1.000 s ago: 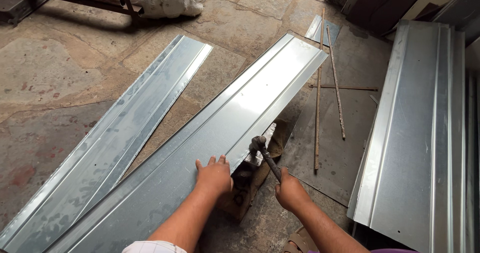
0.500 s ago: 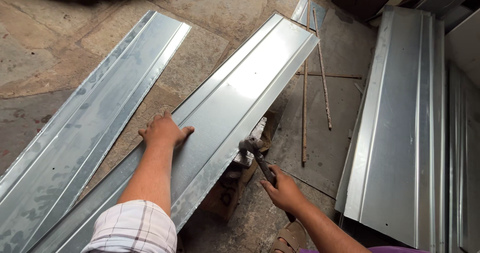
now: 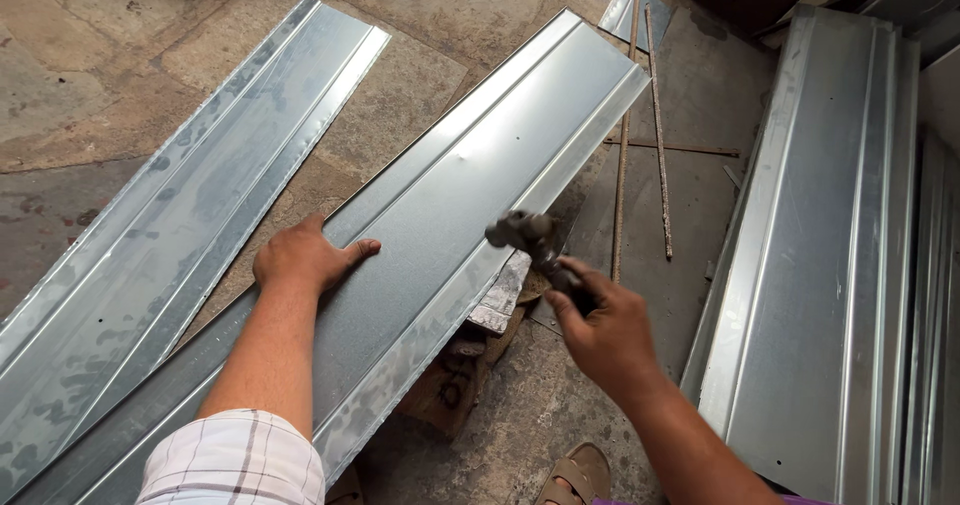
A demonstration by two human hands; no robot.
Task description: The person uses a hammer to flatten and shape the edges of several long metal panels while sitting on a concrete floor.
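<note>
Up comes our hammer [image 3: 520,233], right hand [image 3: 600,330] gripping it.
Left hand [image 3: 305,257] flat on sheet [image 3: 470,195]; a glancing blow could dent it.

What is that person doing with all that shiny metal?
A person is crouched over a long metal sheet lying on the stone floor. The left hand presses flat on the sheet. The right hand holds a hammer, raised just above the sheet's near edge, which rests on a small block. Another sheet lies to the left, more are stacked at the right, and thin rods lie between.
</note>
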